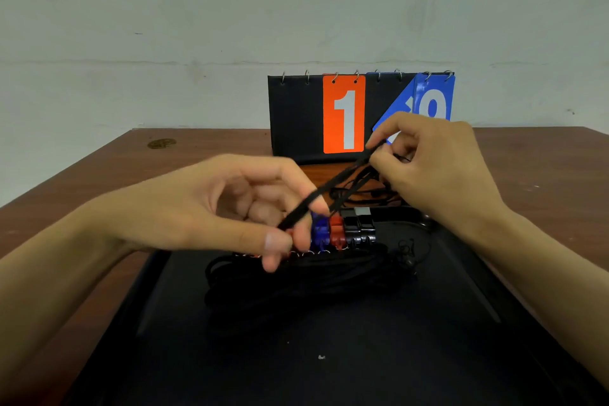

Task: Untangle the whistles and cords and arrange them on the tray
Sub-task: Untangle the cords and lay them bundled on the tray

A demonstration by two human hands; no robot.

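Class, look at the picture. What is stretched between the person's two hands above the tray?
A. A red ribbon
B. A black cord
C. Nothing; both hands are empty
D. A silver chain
B. A black cord runs taut from the left hand, low near the whistles, up to the right hand, each pinching one end in its grip above the tray.

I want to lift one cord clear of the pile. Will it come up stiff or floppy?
Probably floppy: the cord runs straight only where both hands, left hand and right hand, stretch it. The pile lies in slack loops, so it may snag and drag others.
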